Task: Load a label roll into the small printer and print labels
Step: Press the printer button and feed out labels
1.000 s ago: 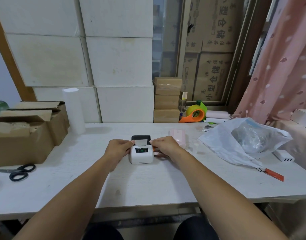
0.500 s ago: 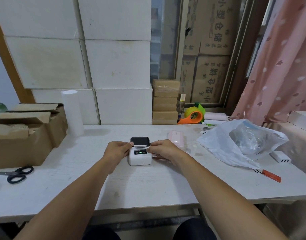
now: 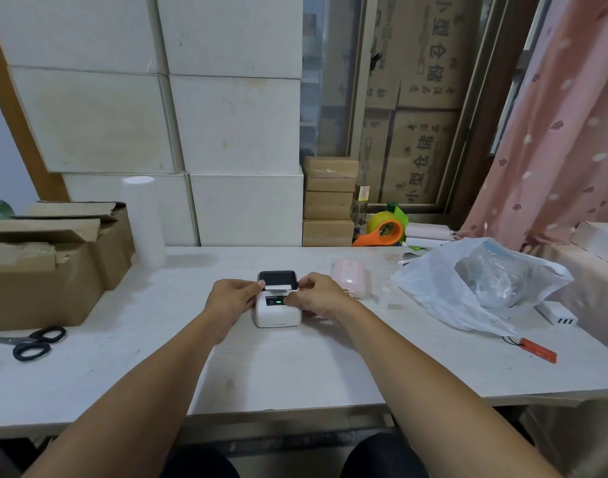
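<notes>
**Two hands steady a small label printer on a cluttered packing table**

A small white printer (image 3: 277, 308) sits near the middle of a pale wooden table (image 3: 295, 367), its dark lid (image 3: 277, 278) at the far end and a strip of white label paper (image 3: 277, 288) showing at the slot just below it. A green light glows on the printer's front panel. The left hand (image 3: 231, 298) is closed against the printer's left side, fingertips at the corner by the paper slot. The right hand (image 3: 318, 296) rests curled on the right side, its thumb pressed on the panel beside the green light; neither hand lifts the printer off the table. Just beyond the right hand lies a pink device (image 3: 350, 281). Farther right, a white plastic bag (image 3: 468, 288) spreads beside a white charger block (image 3: 557, 313) and an orange tag (image 3: 536, 350). At the left edge, black-handled scissors (image 3: 33, 341) lie in front of an open cardboard box (image 3: 44, 270), with an upright white roll (image 3: 142, 219) behind it. An orange tape dispenser (image 3: 381, 232) stands by the window.
</notes>
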Demonstrator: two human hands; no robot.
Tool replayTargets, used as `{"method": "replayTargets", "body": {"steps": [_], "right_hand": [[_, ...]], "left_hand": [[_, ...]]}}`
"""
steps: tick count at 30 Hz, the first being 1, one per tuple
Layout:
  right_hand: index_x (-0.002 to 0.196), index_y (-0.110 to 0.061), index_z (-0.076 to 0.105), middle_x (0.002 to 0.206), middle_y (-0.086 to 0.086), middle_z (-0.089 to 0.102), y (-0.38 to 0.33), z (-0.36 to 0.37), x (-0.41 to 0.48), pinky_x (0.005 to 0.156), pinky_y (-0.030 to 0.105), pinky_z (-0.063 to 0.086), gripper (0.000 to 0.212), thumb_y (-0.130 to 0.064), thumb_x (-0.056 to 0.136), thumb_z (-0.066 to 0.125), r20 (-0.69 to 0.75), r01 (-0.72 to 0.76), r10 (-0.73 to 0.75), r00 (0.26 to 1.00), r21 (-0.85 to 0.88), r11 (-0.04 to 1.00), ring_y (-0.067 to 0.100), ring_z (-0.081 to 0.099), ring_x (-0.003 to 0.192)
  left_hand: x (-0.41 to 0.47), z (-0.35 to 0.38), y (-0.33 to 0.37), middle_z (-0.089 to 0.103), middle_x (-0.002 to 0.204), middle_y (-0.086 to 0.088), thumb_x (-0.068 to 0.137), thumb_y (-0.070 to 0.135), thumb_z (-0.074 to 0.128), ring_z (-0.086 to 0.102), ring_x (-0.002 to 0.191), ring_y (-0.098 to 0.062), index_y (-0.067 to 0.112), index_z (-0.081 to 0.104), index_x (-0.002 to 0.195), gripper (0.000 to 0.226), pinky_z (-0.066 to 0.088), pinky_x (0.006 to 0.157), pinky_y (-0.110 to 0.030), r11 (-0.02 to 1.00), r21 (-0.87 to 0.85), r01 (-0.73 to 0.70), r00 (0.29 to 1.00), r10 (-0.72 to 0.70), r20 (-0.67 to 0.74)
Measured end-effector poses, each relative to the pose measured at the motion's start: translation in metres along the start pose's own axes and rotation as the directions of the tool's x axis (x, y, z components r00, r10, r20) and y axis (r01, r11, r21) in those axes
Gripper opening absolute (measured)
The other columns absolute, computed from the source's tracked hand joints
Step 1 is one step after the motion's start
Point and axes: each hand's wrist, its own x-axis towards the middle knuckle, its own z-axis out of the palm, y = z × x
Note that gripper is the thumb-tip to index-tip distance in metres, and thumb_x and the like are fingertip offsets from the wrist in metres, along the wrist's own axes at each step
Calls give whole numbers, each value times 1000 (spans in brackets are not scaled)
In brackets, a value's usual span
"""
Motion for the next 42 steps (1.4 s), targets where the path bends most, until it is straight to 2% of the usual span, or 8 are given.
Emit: {"method": "replayTargets", "body": {"steps": [3, 8, 15, 20, 24, 33, 36, 42], "right_hand": [[109, -19, 71, 108, 5, 76, -2, -4, 0, 101, 44, 59, 53, -32, 62, 90, 24, 0, -1, 1000, 24, 1000, 24, 75, 102], [97, -27, 73, 109, -2, 76, 6, -13, -6, 108, 40, 56, 22, -19, 82, 88, 99, 2, -18, 995, 160, 987, 24, 72, 117], [106, -17, 82, 109, 4, 81, 3, -9, -6, 95, 35, 62, 19, -26, 91, 74, 8, -34, 33, 999, 201, 979, 17, 75, 95], [107, -13, 79, 100, -1, 81, 3, -6, -2, 77, 25, 58, 28, -39, 96, 74, -40, -34, 43, 998, 211, 977, 9, 76, 89], [103, -13, 79, 100, 2, 81, 4, -1, 5, 81, 31, 60, 25, -35, 92, 79, -95, -34, 54, 994, 203, 979, 14, 76, 90], [99, -14, 80, 100, 4, 82, 3, -2, 12, 96, 43, 63, 20, -31, 90, 81, -87, -54, 73, 994, 200, 978, 19, 79, 95], [99, -13, 80, 99, 4, 82, 3, -2, 11, 95, 42, 63, 20, -30, 90, 81, -88, -52, 72, 994, 214, 975, 19, 79, 94], [100, -14, 80, 100, 3, 82, 2, -2, 8, 93, 39, 64, 20, -32, 90, 81, -94, -60, 79, 992, 191, 980, 17, 79, 94]], "left_hand": [[0, -2, 2, 85, 95, -8, 94, 28, 79, 81, 98, -20, 8, 84, 103, 22, 61, 98, -36, 1000, 9, 2, 1000, -2, -3], [2, -5, 0, 86, 96, -6, 93, 29, 81, 81, 101, -19, 9, 84, 102, 22, 60, 101, -36, 1000, 5, 6, 1000, -6, 4], [1, -4, 0, 86, 99, -5, 93, 29, 81, 81, 99, -18, 18, 82, 91, 11, 59, 105, -40, 1000, 5, 1, 1000, -1, 5], [1, -3, 0, 85, 100, -6, 94, 28, 80, 81, 100, -19, 10, 84, 104, 21, 59, 106, -41, 1000, -9, 4, 1000, -4, 12], [2, -3, -1, 86, 99, -6, 94, 27, 80, 81, 100, -19, 8, 84, 106, 23, 59, 106, -41, 1000, -9, -3, 1000, 3, 10], [0, -3, -1, 86, 96, -5, 94, 28, 79, 81, 100, -21, 11, 85, 100, 18, 59, 106, -42, 1000, 0, -11, 1000, 11, 8], [0, -2, 0, 86, 96, -5, 93, 30, 80, 81, 100, -21, 14, 85, 96, 16, 59, 105, -42, 1000, 15, -12, 1000, 12, 4], [-2, -1, 3, 84, 102, -5, 95, 32, 78, 79, 102, -20, 8, 84, 109, 28, 59, 99, -35, 997, 76, -26, 999, 27, -19]]}}
